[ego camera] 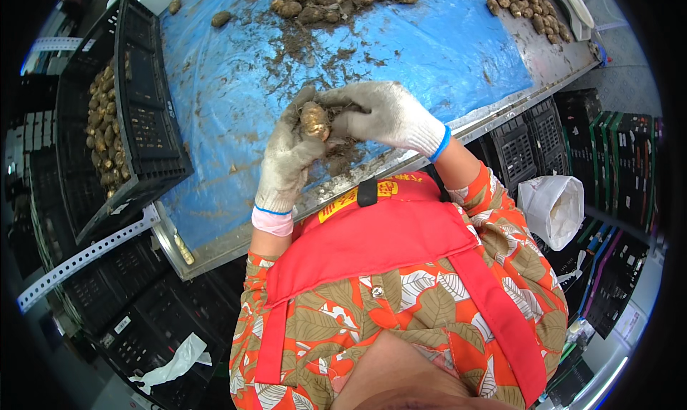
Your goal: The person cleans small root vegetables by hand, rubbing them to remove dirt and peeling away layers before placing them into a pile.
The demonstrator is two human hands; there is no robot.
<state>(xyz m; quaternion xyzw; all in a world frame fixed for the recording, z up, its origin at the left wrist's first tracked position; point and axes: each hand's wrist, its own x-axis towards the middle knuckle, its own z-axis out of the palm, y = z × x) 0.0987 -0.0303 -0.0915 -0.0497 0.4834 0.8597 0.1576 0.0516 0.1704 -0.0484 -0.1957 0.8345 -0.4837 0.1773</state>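
My left hand (290, 149), in a soiled white knit glove, grips a small brown taro-like tuber (314, 121) between thumb and fingers. The tuber is ringed and pale in patches, with thin roots by it. My right hand (384, 115), gloved alike with a blue cuff edge, curves around the tuber's far and right side. Its fingertips are close to the left hand's; whether they press on the tuber is hard to tell. Under both hands, dark soil and root scraps (343, 158) lie on the blue plastic sheet (214, 115) that covers the table.
A pile of rooty tubers (327, 2) sits at the table's far side, another tuber heap (528, 7) at the far right. On the left, a black plastic crate (153, 115) holds many tubers. Stacked black crates (515, 147) and a white sack (553, 209) stand right of the table.
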